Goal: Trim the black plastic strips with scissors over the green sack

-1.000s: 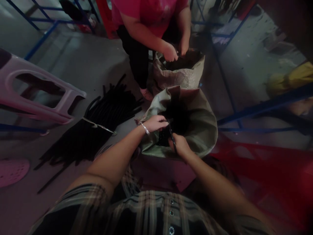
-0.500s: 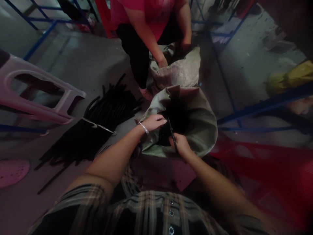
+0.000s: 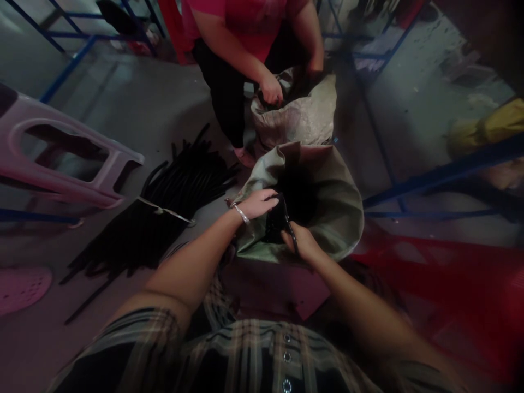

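Observation:
A pale green woven sack [image 3: 344, 202] stands rolled open in front of me, with dark contents deep inside. Over its near left part, my left hand [image 3: 257, 203] has its fingers closed on a small black piece [image 3: 280, 198], whose exact shape is lost against the dark. My right hand [image 3: 303, 240] grips a pair of dark scissors [image 3: 293, 238] by the handles, blades pointing up toward my left fingertips. To the left on the floor lies a bundle of long black tubes [image 3: 164, 213], tied with a light strap [image 3: 164, 210].
Across from me, a person in a pink top [image 3: 254, 27] reaches into a second sack [image 3: 303, 120]. A pale plastic stool [image 3: 102, 144] is at the left and a pink clog [image 3: 24, 289] below it. Blue metal bars [image 3: 450, 174] and a red surface [image 3: 442, 295] lie right.
The scissors have shifted slightly beside the black piece at my left fingertips. Across from me, the person's hand has risen to the rim of the second sack.

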